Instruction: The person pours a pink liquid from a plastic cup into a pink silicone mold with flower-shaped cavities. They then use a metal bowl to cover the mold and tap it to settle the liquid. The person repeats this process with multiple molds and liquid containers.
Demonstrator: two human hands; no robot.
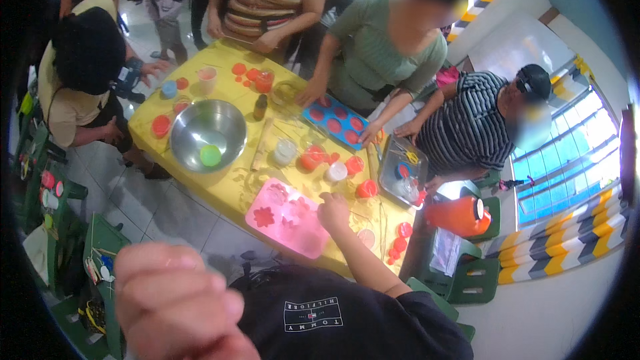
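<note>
My left hand (180, 300) is raised close to the camera, its fingers curled into a fist; whether anything is inside is hidden. My right hand (335, 213) is over the right edge of a pink flower-shaped silicone mould (303, 243), and its fingers are too small and partly hidden to read. One cavity at the mould's left has a red flower shape (264, 217). Beyond the mould are a white-filled cup (285, 152), a red-filled cup (312, 157) and a white round container (337, 172). Nearby, a small red cup (367, 189) stands to the right.
The yellow-covered table (220, 190) bears a steel bowl (193, 140) with a green cup (210, 155) inside. Across it, a co-worker's hands touch a blue mould (331, 135) with red rounds. A metal tray (393, 183) and orange jug (457, 217) are at right; green chairs (473, 280) stand beside.
</note>
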